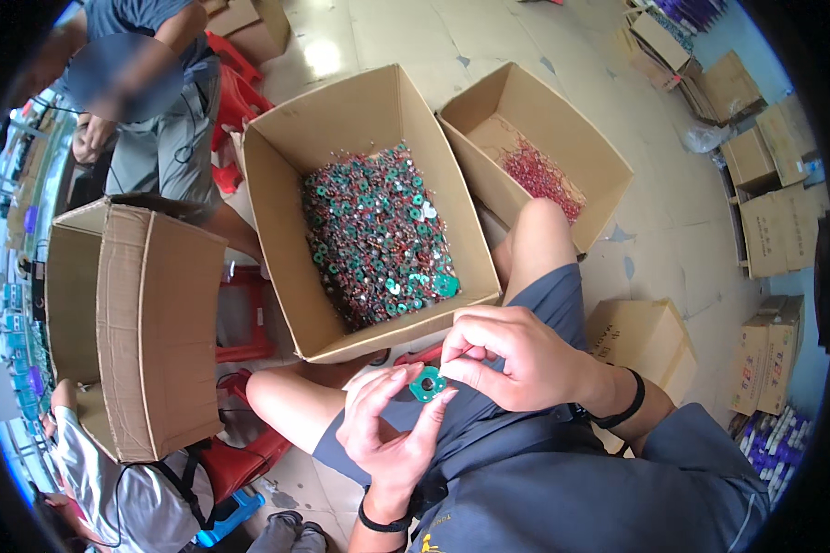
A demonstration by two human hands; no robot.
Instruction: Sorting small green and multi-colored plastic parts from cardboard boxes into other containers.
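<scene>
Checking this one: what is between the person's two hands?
In the head view, a green ring is between them, held by the left hand, with the right hand's pinched fingertips close to its upper right edge.

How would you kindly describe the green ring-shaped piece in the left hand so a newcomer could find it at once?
Find the large open brown cardboard box heaped with small green and red parts, then look just below it in the picture to the left hand. Pinched there is the flat green ring-shaped piece, unlike similar green pieces, which lie in the box.
</scene>
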